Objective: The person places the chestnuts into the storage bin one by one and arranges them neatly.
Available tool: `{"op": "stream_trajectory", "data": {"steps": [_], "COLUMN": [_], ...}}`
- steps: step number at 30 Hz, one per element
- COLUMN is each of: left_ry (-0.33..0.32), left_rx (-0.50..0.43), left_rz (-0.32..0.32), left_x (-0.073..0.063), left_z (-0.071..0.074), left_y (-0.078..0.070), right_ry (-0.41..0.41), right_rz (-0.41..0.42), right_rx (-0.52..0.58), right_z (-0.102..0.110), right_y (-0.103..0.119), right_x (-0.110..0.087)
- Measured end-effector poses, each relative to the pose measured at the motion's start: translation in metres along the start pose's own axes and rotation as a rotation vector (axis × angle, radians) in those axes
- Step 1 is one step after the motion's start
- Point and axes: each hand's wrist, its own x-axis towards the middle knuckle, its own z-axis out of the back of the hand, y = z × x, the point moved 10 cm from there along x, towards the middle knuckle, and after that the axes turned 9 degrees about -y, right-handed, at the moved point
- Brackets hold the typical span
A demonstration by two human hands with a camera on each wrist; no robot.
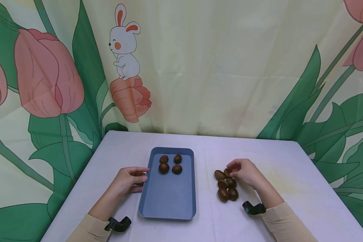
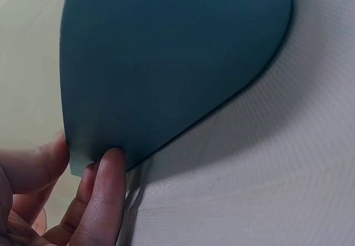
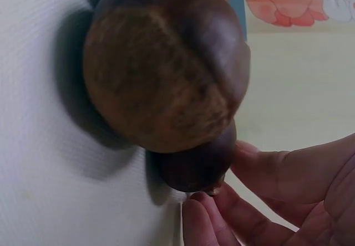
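Observation:
A blue-grey tray (image 1: 169, 201) lies on the table with several brown chestnuts (image 1: 164, 168) in two short rows in its far half. At the tray's left edge is my left hand (image 1: 125, 181); thumb and fingertips hold the rim, seen close up in the left wrist view. To the right of the tray, more chestnuts (image 1: 223, 195) form a tight cluster. My right hand (image 1: 245, 171) pinches the chestnut (image 1: 228, 172) at the cluster's far right between thumb and fingers. In the right wrist view, a nearer chestnut (image 3: 161, 74) partly covers that pinched chestnut (image 3: 194, 165).
A white cloth covers the table (image 1: 205, 228). Behind it hangs a curtain (image 1: 199, 67) printed with tulips and a rabbit on a carrot. Each wrist wears a black camera mount, the left one (image 1: 118, 224) beside the tray and the right one (image 1: 254, 208) close to the chestnut cluster.

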Motion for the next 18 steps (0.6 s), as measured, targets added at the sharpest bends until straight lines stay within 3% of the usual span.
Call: {"op": "stream_trajectory", "data": {"steps": [6,18], "left_ry": [0.003,-0.001], "left_rx": [-0.007,0.01], "left_rz": [0.001,-0.002], "left_x": [-0.0006,-0.0007], "left_z": [0.0001,0.0004], "left_y": [-0.0005,-0.0013], "right_ry": [-0.002,-0.009], "right_rz": [0.032,0.004], "right_rx": [-0.011,0.043], "right_z": [-0.0042,-0.0059], "right_y": [0.0009,0.0026], "right_x": [0.0032,0.0029]}}
